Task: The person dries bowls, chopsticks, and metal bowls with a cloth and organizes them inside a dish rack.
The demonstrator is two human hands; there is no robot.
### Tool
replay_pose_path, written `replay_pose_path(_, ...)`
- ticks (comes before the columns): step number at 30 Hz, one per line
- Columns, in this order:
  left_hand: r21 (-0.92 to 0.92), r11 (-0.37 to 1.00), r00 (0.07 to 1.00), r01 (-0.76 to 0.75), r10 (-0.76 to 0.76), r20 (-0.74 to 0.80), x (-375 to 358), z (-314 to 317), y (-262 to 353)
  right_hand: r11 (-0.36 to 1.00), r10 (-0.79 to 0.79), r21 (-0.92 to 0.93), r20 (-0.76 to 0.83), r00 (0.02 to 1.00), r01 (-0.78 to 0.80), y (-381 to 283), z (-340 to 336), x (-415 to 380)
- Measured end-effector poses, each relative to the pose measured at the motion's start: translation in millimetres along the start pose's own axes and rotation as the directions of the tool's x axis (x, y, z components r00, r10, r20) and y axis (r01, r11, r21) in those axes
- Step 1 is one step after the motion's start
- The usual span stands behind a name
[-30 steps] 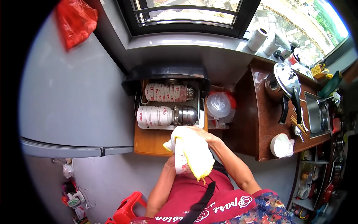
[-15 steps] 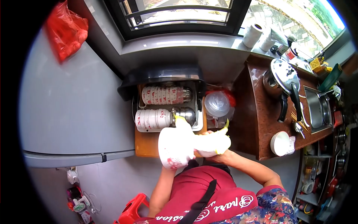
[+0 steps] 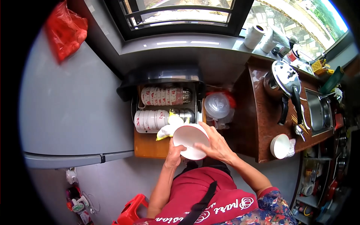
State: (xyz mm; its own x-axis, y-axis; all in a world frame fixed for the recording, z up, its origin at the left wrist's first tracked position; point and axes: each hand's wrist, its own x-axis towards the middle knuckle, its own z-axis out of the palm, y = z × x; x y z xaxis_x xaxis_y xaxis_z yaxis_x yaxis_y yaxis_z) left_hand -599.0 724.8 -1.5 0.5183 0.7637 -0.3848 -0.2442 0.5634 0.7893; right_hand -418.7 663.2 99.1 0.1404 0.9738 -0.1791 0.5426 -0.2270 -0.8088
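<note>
A white bowl (image 3: 190,135) with a thin red rim is held between my two hands, its inside turned up towards me. My left hand (image 3: 174,154) grips the near left rim, thumb reaching over the edge. On the right side, my right hand (image 3: 216,145) is closed on the rim, its thumb inside and its fingers along the outer wall. A white cloth (image 3: 168,129) with yellow edging sticks out past the bowl's far left side; what holds it is hidden. Beyond it, stacked patterned bowls (image 3: 152,119) and metal bowls (image 3: 184,114) lie sideways in a rack.
A black lid (image 3: 161,75) stands raised behind the rack. To the right are plastic containers (image 3: 217,105) and a brown counter (image 3: 258,123) bearing a pressure cooker (image 3: 282,77), another white bowl (image 3: 280,146) and a sink (image 3: 315,108). A fridge (image 3: 78,108) borders the left; a red stool (image 3: 131,210) is below.
The bowl has turned from showing its patterned outside to showing its inside, moving right. The cloth has shifted from the right hand's side to the bowl's far left. Both hands now show on the rim.
</note>
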Motion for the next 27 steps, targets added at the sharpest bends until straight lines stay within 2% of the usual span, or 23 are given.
replay_pose_path(2, 0.013, 1.000, 1.000, 0.017, -0.017, -0.009, -8, 7, 8, 0.964, 0.074, 0.262, -0.113, 0.991, -0.042, 28, 14, 14)
replay_pose_path(3, 0.020, 1.000, 1.000, 0.024, -0.024, -0.017, -15, 9, 16, 0.962, 0.128, 0.258, -0.124, 0.984, -0.093, 36, 14, 18)
replay_pose_path(4, -0.071, 0.986, 0.989, 0.149, -0.147, 0.031, -22, 6, 28, 0.956, 0.180, 0.255, -0.136, 0.974, -0.141, 43, 13, 21)
replay_pose_path(5, -0.083, 0.982, 0.984, 0.168, -0.161, 0.077, -23, 0, 34, 0.937, 0.213, 0.301, -0.090, 0.973, -0.177, 54, 14, 23)
replay_pose_path(6, -0.092, 0.978, 0.976, 0.189, -0.177, 0.125, -23, -9, 40, 0.750, 0.209, 0.638, 0.017, 0.978, -0.171, 65, 20, 22)
replay_pose_path(7, 0.056, 0.981, 0.978, 0.186, -0.191, 0.089, -16, -30, 32, 0.654, 0.272, 0.713, 0.088, 0.958, -0.251, 62, 19, 20)
replay_pose_path(8, 0.242, 0.962, 0.990, 0.123, -0.136, 0.037, -14, -44, 22, 0.544, 0.326, 0.773, 0.165, 0.931, -0.327, 58, 18, 17)
replay_pose_path(10, 0.586, 0.810, 1.000, 0.019, -0.001, -0.030, -13, -41, 28, 0.449, 0.377, 0.807, 0.218, 0.900, -0.384, 67, 24, 13)
replay_pose_path(11, 0.892, 0.305, 0.854, -0.333, 0.499, 0.149, -15, -33, 30, 0.399, 0.397, 0.821, 0.248, 0.884, -0.409, 71, 28, 12)
replay_pose_path(14, 0.962, 0.099, 0.785, -0.253, 0.602, 0.145, -20, -30, 50, 0.193, 0.356, 0.912, 0.278, 0.892, -0.361, 77, 38, 8)
replay_pose_path(15, 0.962, 0.075, 0.785, -0.264, 0.596, 0.169, -21, -36, 55, 0.090, 0.337, 0.925, 0.320, 0.886, -0.369, 74, 37, 8)
replay_pose_path(16, 0.972, 0.093, 0.829, -0.216, 0.543, 0.133, -27, -38, 65, -0.014, 0.315, 0.927, 0.360, 0.878, -0.375, 68, 35, 7)
replay_pose_path(17, 0.966, 0.060, 0.790, -0.252, 0.589, 0.170, -31, -37, 74, -0.118, 0.290, 0.919, 0.395, 0.872, -0.377, 62, 32, 5)
replay_pose_path(18, 0.958, 0.026, 0.748, -0.287, 0.631, 0.207, -35, -35, 82, -0.222, 0.262, 0.900, 0.426, 0.866, -0.376, 59, 31, 4)
replay_pose_path(19, 0.954, -0.024, 0.722, -0.298, 0.648, 0.242, -39, -32, 90, -0.375, 0.101, 0.840, 0.457, 0.884, -0.392, 63, 34, 5)
replay_pose_path(21, 0.942, -0.125, 0.668, -0.313, 0.676, 0.311, -46, -27, 105, -0.570, 0.077, 0.721, 0.525, 0.847, -0.395, 72, 43, 6)
replay_pose_path(22, 0.936, -0.050, 0.662, -0.349, 0.694, 0.283, -50, -23, 110, -0.656, 0.058, 0.647, 0.557, 0.828, -0.389, 72, 46, 6)
replay_pose_path(23, 0.923, 0.026, 0.656, -0.383, 0.712, 0.252, -54, -19, 114, -0.603, 0.156, 0.717, 0.536, 0.830, -0.350, 69, 51, 7)
replay_pose_path(24, 0.904, 0.099, 0.650, -0.417, 0.728, 0.220, -56, -18, 116, -0.597, 0.084, 0.698, 0.545, 0.834, -0.395, 71, 52, 7)
replay_pose_path(25, 0.833, 0.261, 0.658, -0.488, 0.737, 0.155, -57, -25, 114, -0.589, 0.012, 0.677, 0.553, 0.833, -0.441, 76, 54, 7)
replay_pose_path(26, 0.694, 0.518, 0.755, -0.500, 0.653, 0.057, -64, -35, 111, -0.578, -0.060, 0.656, 0.559, 0.827, -0.485, 78, 56, 7)
replay_pose_path(27, 0.565, 0.595, 0.754, -0.571, 0.652, 0.076, -67, -35, 110, -0.584, -0.129, 0.638, 0.538, 0.833, -0.502, 75, 56, 8)
